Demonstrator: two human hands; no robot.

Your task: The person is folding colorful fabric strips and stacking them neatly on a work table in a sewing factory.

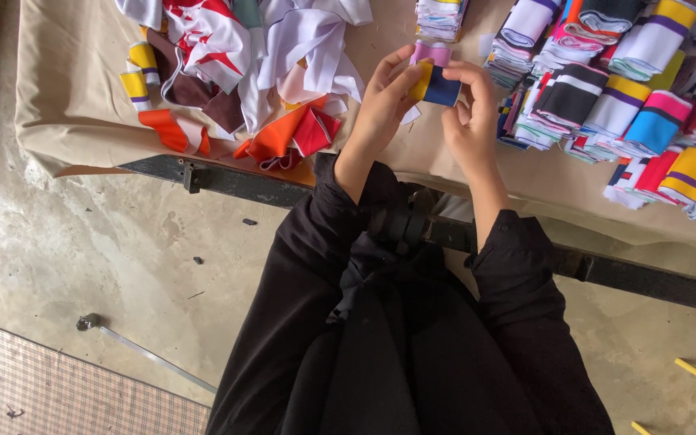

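Two hands up here, left hand (pixel 380 109) and right hand (pixel 470 121), sharing one folded blue-and-yellow fabric band (pixel 435 84). One desk (pixel 66 113), one loose heap of fabric scraps (pixel 235 72) on the left. Folded striped bands (pixel 630 97) on the right: too many to count.

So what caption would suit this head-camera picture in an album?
Both hands, left hand and right hand, hold a folded striped cloth band over a table between loose scraps and stacked bands.

Stacks of folded striped knit bands (pixel 646 97), upper right of frame: cut off by top and right edges. Pink folded band (pixel 431 53), top centre: lower part hidden behind yellow-and-navy folded band (pixel 435 84).
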